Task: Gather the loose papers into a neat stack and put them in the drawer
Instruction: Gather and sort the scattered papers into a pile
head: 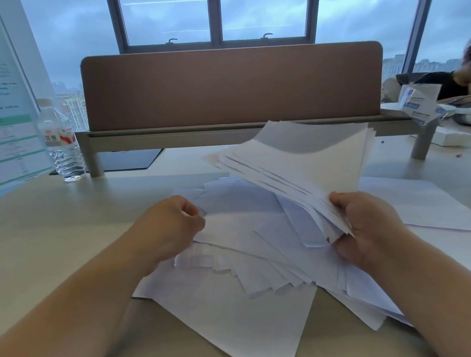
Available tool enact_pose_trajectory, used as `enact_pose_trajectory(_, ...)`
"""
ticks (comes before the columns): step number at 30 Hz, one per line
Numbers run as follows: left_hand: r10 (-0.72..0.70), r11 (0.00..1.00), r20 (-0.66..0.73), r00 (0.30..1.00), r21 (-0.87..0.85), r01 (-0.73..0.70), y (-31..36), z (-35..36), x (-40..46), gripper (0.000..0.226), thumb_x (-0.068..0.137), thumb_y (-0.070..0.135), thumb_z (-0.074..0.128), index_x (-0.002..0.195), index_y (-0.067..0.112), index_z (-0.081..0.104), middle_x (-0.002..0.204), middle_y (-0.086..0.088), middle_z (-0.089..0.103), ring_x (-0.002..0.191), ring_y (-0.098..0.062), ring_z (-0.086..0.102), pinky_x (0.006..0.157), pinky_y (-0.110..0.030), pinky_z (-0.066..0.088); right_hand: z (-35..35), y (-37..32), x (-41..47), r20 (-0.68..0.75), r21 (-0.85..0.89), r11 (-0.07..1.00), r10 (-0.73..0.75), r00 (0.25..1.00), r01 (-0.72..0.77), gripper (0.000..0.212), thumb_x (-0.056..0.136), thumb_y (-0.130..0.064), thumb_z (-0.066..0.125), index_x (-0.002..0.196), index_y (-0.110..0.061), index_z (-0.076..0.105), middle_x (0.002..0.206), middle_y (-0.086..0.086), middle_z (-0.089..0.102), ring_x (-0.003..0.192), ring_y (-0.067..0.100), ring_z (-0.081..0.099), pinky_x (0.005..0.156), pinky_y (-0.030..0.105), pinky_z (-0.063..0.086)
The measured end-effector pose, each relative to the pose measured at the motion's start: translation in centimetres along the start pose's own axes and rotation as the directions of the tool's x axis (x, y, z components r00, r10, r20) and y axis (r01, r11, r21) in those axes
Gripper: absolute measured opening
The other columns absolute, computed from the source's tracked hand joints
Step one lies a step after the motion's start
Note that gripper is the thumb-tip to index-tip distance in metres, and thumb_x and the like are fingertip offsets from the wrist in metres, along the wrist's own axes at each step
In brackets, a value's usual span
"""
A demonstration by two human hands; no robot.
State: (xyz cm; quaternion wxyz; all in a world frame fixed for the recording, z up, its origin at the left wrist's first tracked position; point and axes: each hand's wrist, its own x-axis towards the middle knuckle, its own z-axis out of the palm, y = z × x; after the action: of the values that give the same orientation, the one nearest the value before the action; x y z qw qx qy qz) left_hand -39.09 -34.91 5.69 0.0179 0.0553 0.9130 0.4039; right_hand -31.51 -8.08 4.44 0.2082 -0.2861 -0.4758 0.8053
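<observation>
Left hand [173, 225] sits near the middle of the desk [50, 235], fingers curled and pinching the left edge of one sheet in the loose papers [235, 268], which lie fanned and crooked across the desk in front of the person. Right of it, the right hand [364, 224] grips the near corner of a raised bundle [298, 162], thumb on top, the far end lifted and sagging. I judge paper like this light, limp and slippery, sheet sliding on sheet, so a hold on both long edges, with the bundle tapped square on the desk, should serve better than one corner. No drawer shows in view.
</observation>
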Motion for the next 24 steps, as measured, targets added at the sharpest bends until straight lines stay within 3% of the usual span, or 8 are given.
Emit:
enact_pose_trajectory(3,-0.034,0.996,0.052,0.998,0.080,0.030,0.0,-0.1,-0.3,0.029,0.083,0.035,0.078,0.107,0.026,0.064,0.101,-0.001,0.073,0.089,-0.024,0.072,0.087,-0.042,0.060,0.1,0.2,-0.2,0.015,0.000,1.000,-0.005,1.000,0.005,0.026,0.098,-0.009,0.061,0.122,-0.012,0.069,0.108,0.010,0.078,0.086,0.029,0.074,0.068,0.038,0.062)
enact_pose_trajectory(7,-0.065,0.963,0.126,0.990,0.268,0.029,0.3,-0.1,-0.8,0.052,0.075,0.048,0.087,0.113,0.022,0.063,0.110,-0.002,0.069,0.092,-0.023,0.068,0.083,-0.037,0.059,0.1,0.3,-0.5,0.029,-0.005,1.000,-0.016,0.999,0.016,0.023,0.099,-0.005,0.059,0.119,-0.013,0.069,0.098,0.008,0.076,0.077,0.025,0.072,0.049,0.031,0.060)
enact_pose_trajectory(10,-0.056,0.955,0.132,0.990,0.295,0.014,0.4,-0.1,-0.9,0.053,0.078,0.048,0.086,0.106,0.006,0.073,0.097,-0.011,0.074,0.086,-0.027,0.068,0.074,-0.032,0.052,0.2,0.5,-0.4,0.042,-0.019,0.999,-0.027,0.999,0.027,0.025,0.099,-0.005,0.059,0.119,-0.013,0.070,0.098,0.008,0.076,0.078,0.027,0.073,0.048,0.032,0.060)
enact_pose_trajectory(12,-0.052,0.957,0.152,0.987,0.290,0.005,0.4,-0.1,-1.1,0.055,0.076,0.049,0.088,0.106,0.005,0.074,0.093,-0.011,0.071,0.080,-0.024,0.063,0.072,-0.031,0.046,0.2,0.7,-0.3,0.046,-0.027,0.999,-0.030,0.998,0.031,0.026,0.098,-0.005,0.059,0.121,-0.014,0.070,0.100,0.009,0.077,0.080,0.028,0.073,0.052,0.033,0.061)
enact_pose_trajectory(17,0.013,0.930,0.215,0.977,0.357,-0.091,0.2,0.3,-1.0,0.071,0.065,0.064,0.089,0.120,0.035,0.053,0.123,0.007,0.052,0.110,-0.018,0.058,0.092,-0.033,0.051,0.2,0.7,-0.2,0.059,-0.040,0.998,-0.044,0.997,0.047,0.027,0.099,-0.006,0.058,0.121,-0.016,0.070,0.103,0.008,0.077,0.085,0.029,0.073,0.066,0.035,0.059)
enact_pose_trajectory(21,0.112,0.880,0.166,0.980,0.441,-0.175,-0.3,0.5,-0.5,0.063,0.077,0.071,0.075,0.127,0.035,0.058,0.126,0.008,0.053,0.111,-0.015,0.057,0.093,-0.030,0.047,0.2,0.8,-0.1,0.067,-0.051,0.997,-0.049,0.997,0.053,0.026,0.098,-0.007,0.060,0.119,-0.018,0.071,0.105,0.009,0.077,0.092,0.033,0.073,0.081,0.045,0.061)
enact_pose_trajectory(24,0.110,0.864,0.119,0.987,0.479,-0.154,-0.4,0.6,-0.4,0.070,0.076,0.077,0.071,0.129,0.033,0.058,0.122,0.009,0.055,0.108,-0.016,0.058,0.095,-0.033,0.050,0.3,0.7,-0.1,0.076,-0.050,0.997,-0.053,0.996,0.057,0.025,0.098,-0.008,0.059,0.118,-0.019,0.072,0.105,0.009,0.077,0.095,0.035,0.072,0.090,0.051,0.059)
